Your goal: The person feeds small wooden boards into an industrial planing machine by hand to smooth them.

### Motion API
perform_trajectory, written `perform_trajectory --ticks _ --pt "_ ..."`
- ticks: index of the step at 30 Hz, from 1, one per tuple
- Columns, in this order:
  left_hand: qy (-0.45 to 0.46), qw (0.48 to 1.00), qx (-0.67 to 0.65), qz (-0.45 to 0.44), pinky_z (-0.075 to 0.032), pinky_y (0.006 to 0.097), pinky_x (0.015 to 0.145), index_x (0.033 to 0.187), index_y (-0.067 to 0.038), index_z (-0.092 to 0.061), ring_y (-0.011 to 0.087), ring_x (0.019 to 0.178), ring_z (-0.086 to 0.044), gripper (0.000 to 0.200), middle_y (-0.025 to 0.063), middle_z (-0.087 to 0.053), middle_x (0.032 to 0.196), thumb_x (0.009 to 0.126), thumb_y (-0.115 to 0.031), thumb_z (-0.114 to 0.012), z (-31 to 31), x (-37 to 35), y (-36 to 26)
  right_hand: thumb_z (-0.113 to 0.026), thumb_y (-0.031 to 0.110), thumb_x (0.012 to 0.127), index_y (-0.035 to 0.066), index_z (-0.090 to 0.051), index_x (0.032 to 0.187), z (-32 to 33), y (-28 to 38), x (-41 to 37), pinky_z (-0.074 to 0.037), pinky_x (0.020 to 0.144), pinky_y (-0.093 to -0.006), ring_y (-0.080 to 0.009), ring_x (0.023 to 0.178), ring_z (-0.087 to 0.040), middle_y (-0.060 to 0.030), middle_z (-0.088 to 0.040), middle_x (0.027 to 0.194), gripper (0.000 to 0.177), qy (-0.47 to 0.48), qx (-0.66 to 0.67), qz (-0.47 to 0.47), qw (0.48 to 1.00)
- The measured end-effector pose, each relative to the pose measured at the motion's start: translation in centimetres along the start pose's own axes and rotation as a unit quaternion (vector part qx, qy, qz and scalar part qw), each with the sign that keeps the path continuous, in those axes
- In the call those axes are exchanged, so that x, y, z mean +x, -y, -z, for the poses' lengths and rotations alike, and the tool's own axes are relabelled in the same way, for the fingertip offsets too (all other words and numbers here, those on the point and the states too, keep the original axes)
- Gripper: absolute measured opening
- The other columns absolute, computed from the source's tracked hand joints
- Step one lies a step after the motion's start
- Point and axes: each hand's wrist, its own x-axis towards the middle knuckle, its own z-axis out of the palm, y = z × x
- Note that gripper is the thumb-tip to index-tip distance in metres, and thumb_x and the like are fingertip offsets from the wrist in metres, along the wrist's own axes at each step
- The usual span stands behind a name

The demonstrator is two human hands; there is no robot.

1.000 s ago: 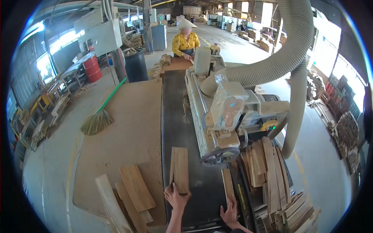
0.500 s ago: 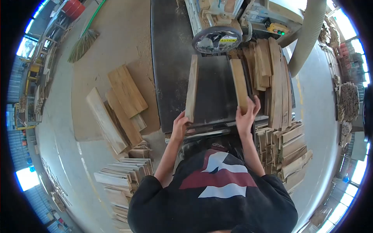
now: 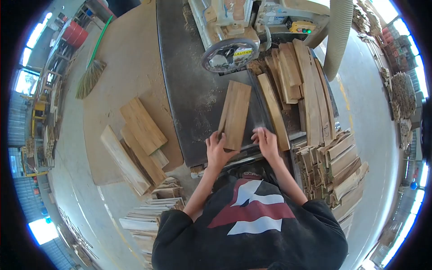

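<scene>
My left hand point(image 3: 218, 152) grips the near end of a wooden board point(image 3: 238, 114), fingers at its left edge and thumb by its lower end. The board's broad face shows, tilted over the dark machine table point(image 3: 189, 108). My right hand point(image 3: 267, 145) is just right of that board's near end, apart from it, with loosely bent fingers and nothing in them. A narrow wooden strip point(image 3: 274, 112) lies lengthwise on the table, right of my right hand.
Ahead stands a machine with a handwheel point(image 3: 230, 55) marked caution. Stacked boards point(image 3: 315, 90) lie along the right, with a wood pile point(image 3: 342, 166) nearer me. A hose point(image 3: 339, 40) hangs at right. Loose boards point(image 3: 144, 126) and a broom point(image 3: 91, 78) are on the left.
My right hand has let go of the narrow strip and moved left. The left-hand board has turned from its edge to show its broad face. The view has shifted.
</scene>
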Motion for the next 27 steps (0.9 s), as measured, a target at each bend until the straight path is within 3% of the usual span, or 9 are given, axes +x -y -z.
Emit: perform_trajectory --ticks 4,7,8,11,12,15,18,22,27 --pt "0.063 0.989 -0.031 -0.129 -0.046 0.0485 0.098 0.121 -0.012 -0.077 0.0373 0.119 -0.058 0.067 0.0225 -0.053 0.155 0.057 -0.025 -0.095 -4.0 1.5 1.6 -0.044 0.036 0.115 -0.006 -0.070 0.099 -0.4 0.9 -0.9 -0.051 0.058 -0.0274 -0.0117 0.059 -0.062 -0.0071 -0.067 0.067 0.052 0.031 -0.011 -0.070 0.997" --pt "0.022 0.993 -0.055 -0.102 -0.046 0.0465 0.094 0.124 -0.013 -0.076 0.0349 0.117 -0.059 0.071 0.0208 -0.055 0.154 0.057 -0.024 -0.095 -6.1 2.9 -0.4 -0.043 0.044 0.114 -0.005 -0.069 0.092 0.4 -0.4 -0.5 -0.048 0.052 -0.0281 -0.0125 0.051 -0.059 -0.0062 -0.063 0.059 0.059 0.038 0.032 -0.170 0.984" --pt "0.011 0.991 -0.066 -0.116 -0.046 0.0449 0.092 0.137 -0.008 -0.067 0.0324 0.113 -0.060 0.083 0.0164 -0.065 0.140 0.060 -0.024 -0.096 -6.6 4.1 -0.8 -0.043 0.044 0.114 -0.005 -0.069 0.092 0.6 -0.9 -0.2 -0.048 0.052 -0.0281 -0.0125 0.051 -0.059 -0.0062 -0.063 0.059 0.059 0.031 0.033 -0.167 0.985" --pt "-0.003 0.992 -0.121 -0.040 -0.046 0.0462 0.093 0.133 -0.003 -0.060 0.0314 0.106 -0.059 0.078 0.0171 -0.065 0.137 0.067 -0.025 -0.096 -8.1 6.3 -1.0 -0.044 0.047 0.113 -0.004 -0.068 0.089 0.8 -2.3 0.1 -0.045 0.048 -0.0286 -0.0135 0.046 -0.056 -0.0055 -0.059 0.055 0.062 0.050 0.091 -0.198 0.975" --pt "-0.023 0.993 -0.097 -0.067 -0.045 0.0460 0.092 0.138 -0.001 -0.052 0.0321 0.104 -0.059 0.086 0.0122 -0.066 0.119 0.068 -0.025 -0.096 -8.5 7.2 -0.3 -0.044 0.048 0.113 -0.004 -0.068 0.089 0.7 -2.5 0.5 -0.044 0.047 -0.0289 -0.0136 0.046 -0.056 -0.0053 -0.059 0.055 0.062 0.048 0.090 -0.185 0.978" --pt "-0.013 0.995 -0.088 -0.047 -0.045 0.0460 0.091 0.138 -0.002 -0.052 0.0322 0.105 -0.058 0.086 0.0088 -0.061 0.108 0.068 -0.024 -0.096 -8.1 10.8 0.5 -0.045 0.051 0.112 -0.002 -0.069 0.090 0.2 -3.0 2.4 -0.042 0.046 -0.0289 -0.0137 0.046 -0.057 -0.0051 -0.060 0.057 0.062 0.059 0.073 -0.178 0.979" --pt "-0.022 0.995 -0.080 -0.054 -0.045 0.0481 0.090 0.147 0.002 -0.049 0.0333 0.104 -0.060 0.097 0.0070 -0.063 0.106 0.066 -0.022 -0.096 -8.0 15.4 2.3 -0.045 0.057 0.110 0.001 -0.071 0.096 -0.6 -3.1 5.0 -0.039 0.043 -0.0281 -0.0139 0.048 -0.058 -0.0045 -0.064 0.061 0.064 0.052 0.132 -0.237 0.961" --pt "-0.059 0.993 -0.094 -0.040 -0.045 0.0473 0.088 0.145 0.000 -0.052 0.0327 0.103 -0.060 0.092 0.0063 -0.063 0.103 0.066 -0.021 -0.095 -8.0 17.8 2.8 -0.044 0.056 0.111 0.005 -0.067 0.100 -2.5 -1.6 11.5 -0.037 0.042 -0.0272 -0.0143 0.047 -0.057 -0.0052 -0.064 0.064 0.057 0.053 0.155 -0.266 0.950" --pt "-0.114 0.989 -0.100 0.000 -0.045 0.0468 0.081 0.135 -0.005 -0.061 0.0309 0.093 -0.061 0.074 0.0045 -0.060 0.091 0.069 -0.016 -0.092 -9.7 20.9 4.0 -0.044 0.048 0.112 0.013 -0.055 0.104 -6.5 -2.4 18.9 -0.031 0.037 -0.0269 -0.0126 0.045 -0.049 -0.0032 -0.057 0.068 0.038 -0.075 0.245 -0.311 0.915"
